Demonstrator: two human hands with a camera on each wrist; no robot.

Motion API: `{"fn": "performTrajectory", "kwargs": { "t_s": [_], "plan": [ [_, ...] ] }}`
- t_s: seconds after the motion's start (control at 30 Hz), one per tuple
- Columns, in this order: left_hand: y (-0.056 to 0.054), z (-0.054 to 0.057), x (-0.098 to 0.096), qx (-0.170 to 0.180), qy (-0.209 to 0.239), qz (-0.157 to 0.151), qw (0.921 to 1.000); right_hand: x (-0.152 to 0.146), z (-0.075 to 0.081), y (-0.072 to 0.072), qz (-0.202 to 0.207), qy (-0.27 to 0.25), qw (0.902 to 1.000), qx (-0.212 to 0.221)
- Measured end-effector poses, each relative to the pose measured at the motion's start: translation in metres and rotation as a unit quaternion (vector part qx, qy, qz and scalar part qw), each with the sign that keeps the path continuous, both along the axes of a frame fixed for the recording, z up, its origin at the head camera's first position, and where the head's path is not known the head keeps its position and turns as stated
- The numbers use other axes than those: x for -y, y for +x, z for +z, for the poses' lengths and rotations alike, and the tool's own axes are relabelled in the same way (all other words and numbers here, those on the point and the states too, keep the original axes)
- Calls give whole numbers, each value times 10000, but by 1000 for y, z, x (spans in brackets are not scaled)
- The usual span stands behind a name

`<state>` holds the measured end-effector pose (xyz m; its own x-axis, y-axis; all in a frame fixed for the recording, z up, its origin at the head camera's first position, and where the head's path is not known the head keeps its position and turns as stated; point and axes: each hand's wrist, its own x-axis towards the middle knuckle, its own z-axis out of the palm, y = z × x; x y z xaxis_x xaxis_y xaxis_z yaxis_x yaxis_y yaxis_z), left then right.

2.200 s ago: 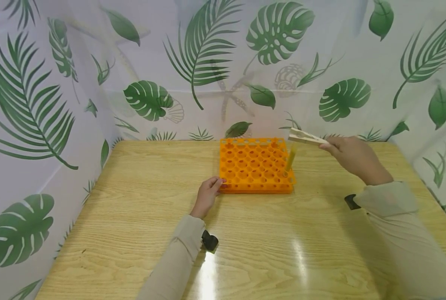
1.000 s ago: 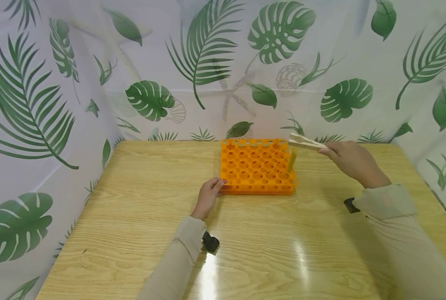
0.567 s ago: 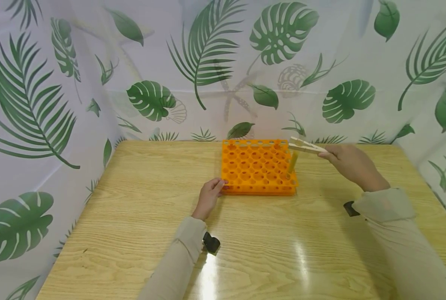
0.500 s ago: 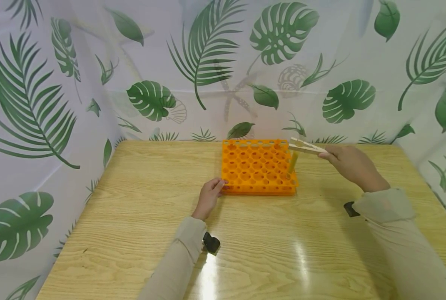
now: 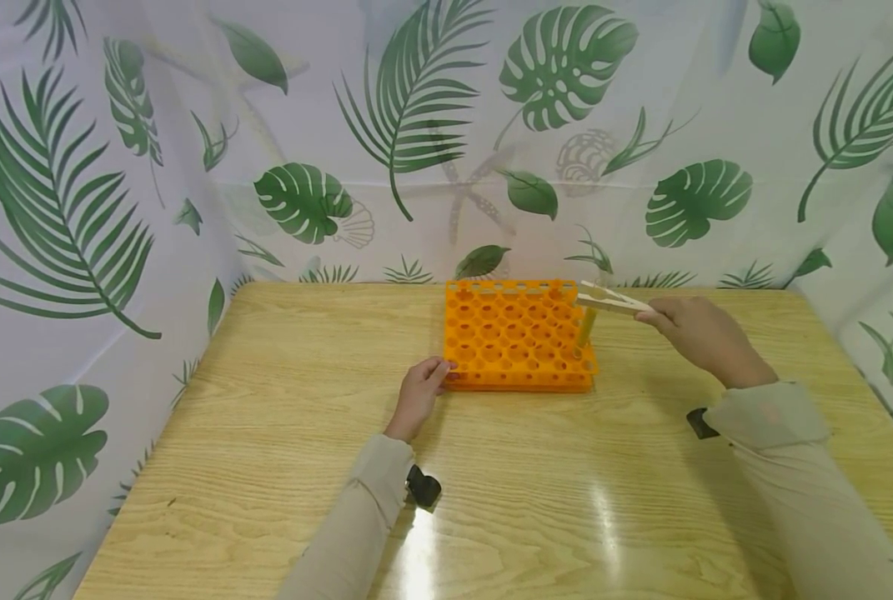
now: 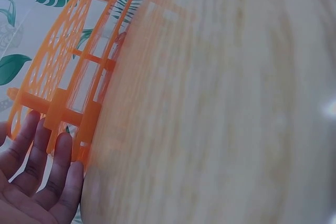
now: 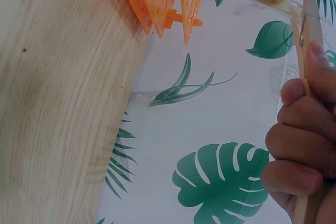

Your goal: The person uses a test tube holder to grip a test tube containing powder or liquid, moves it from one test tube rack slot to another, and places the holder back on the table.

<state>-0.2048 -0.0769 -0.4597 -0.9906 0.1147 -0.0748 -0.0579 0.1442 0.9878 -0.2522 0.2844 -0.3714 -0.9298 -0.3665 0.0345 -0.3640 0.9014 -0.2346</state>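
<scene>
An orange test tube rack (image 5: 517, 333) with rows of round holes stands at the back of the table. My left hand (image 5: 418, 392) holds its front left corner, thumb on top; in the left wrist view the fingers (image 6: 62, 156) touch the rack's end. My right hand (image 5: 704, 337) grips a wooden test tube clamp (image 5: 617, 300), fingers curled round the handle in the right wrist view. The clamp's tip is at the upper end of a test tube (image 5: 585, 327) with yellowish contents. The tube leans slightly, its lower part in a hole near the rack's front right corner.
The wood-grain table (image 5: 303, 500) runs back to a white cloth (image 5: 416, 108) printed with green leaves, which also stands at the sides. A black wrist device (image 5: 422, 487) is on the left wrist and another (image 5: 702, 423) on the right.
My right hand has come down a little with the clamp, and the test tube sits lower in the rack, less of it showing. The left hand stays at the rack's corner.
</scene>
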Motion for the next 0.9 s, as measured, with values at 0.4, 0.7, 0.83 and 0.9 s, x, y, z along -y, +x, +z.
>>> {"fn": "performTrajectory", "kwargs": {
  "t_s": [0.4,0.7,0.83,0.9],
  "plan": [
    [0,0,1,-38,-78,-15,10000,-1,-10,-2,39,-98,9999,-36],
    [0,-1,0,52,-27,-14,10000,-1,-16,-3,33,-159,9998,140],
    [1,0,0,43,6,-30,10000,-1,-19,-4,41,-211,9996,159],
    [1,0,0,48,25,-29,10000,-1,-20,-4,49,-221,9996,150]
  ]
}}
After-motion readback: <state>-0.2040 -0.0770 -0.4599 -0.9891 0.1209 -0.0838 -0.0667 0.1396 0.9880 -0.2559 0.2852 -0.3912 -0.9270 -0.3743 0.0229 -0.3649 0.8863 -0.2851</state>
